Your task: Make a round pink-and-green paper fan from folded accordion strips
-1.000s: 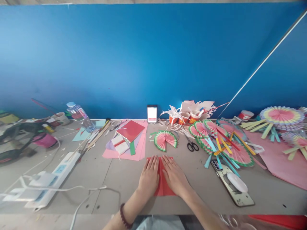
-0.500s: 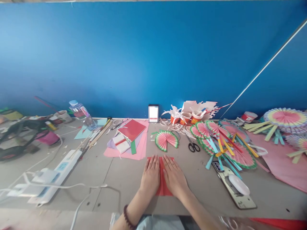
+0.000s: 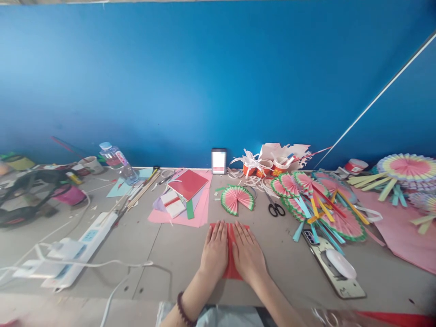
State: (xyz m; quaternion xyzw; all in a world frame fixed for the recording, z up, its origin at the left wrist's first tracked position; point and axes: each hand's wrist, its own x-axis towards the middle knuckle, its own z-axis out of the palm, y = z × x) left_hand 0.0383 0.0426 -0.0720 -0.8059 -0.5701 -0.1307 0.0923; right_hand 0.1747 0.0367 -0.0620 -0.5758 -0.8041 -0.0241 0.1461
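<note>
A red sheet of paper lies on the table in front of me, with a crease line running up its middle. My left hand rests flat on the sheet's left half, fingers stretched away from me. On the right half, my right hand lies flat in the same way, its fingers slightly spread. A strip of red shows between the two hands; they cover much of the rest. Just beyond the sheet is a pleated pink and green paper fan, opened most of the way round. Black-handled scissors lie to its right.
Pink papers with a red square lie beyond my left hand. Several paper fans pile up at right, near a phone bearing a white mouse. A power strip, cables and a bottle are at left.
Both hands stay flat on the red paper, nearly where they were. The whole view has shifted very slightly; nothing else has visibly moved.
</note>
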